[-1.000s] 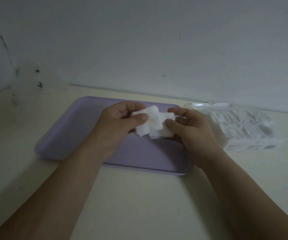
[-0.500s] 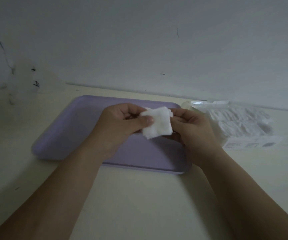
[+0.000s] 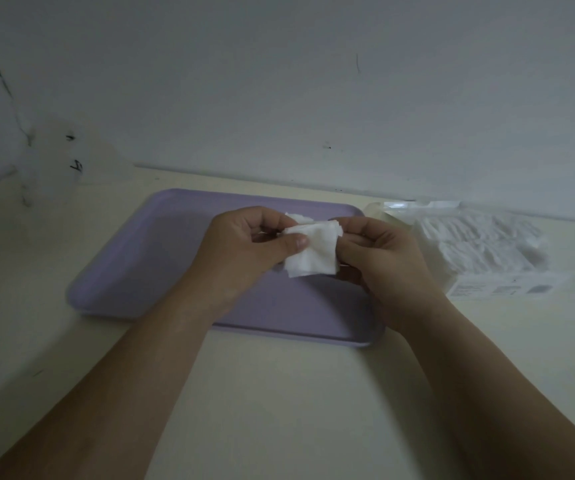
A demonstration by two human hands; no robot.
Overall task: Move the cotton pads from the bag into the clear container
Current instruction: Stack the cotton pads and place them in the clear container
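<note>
1. Now your left hand (image 3: pixel 244 245) pinches the cotton pads (image 3: pixel 313 254), thumb on top, fingers (image 3: pixel 267 216) curled behind.
2. Your right hand (image 3: pixel 386 261) grips the stack's right edge, its fingers curled.
3. You hold the pads above the purple tray (image 3: pixel 140 271); the bag (image 3: pixel 480 244) lies on the desk (image 3: pixel 279 393) to the right.

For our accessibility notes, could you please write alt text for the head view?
The left hand and right hand hold a few white pads above a purple tray on a pale table. The bag of pads lies to the right, by the wall.

Both hands, left (image 3: pixel 244 249) and right (image 3: pixel 379 258), pinch apparently stacked cotton pads (image 3: pixel 313 249) above the lilac tray (image 3: pixel 147 258).
</note>
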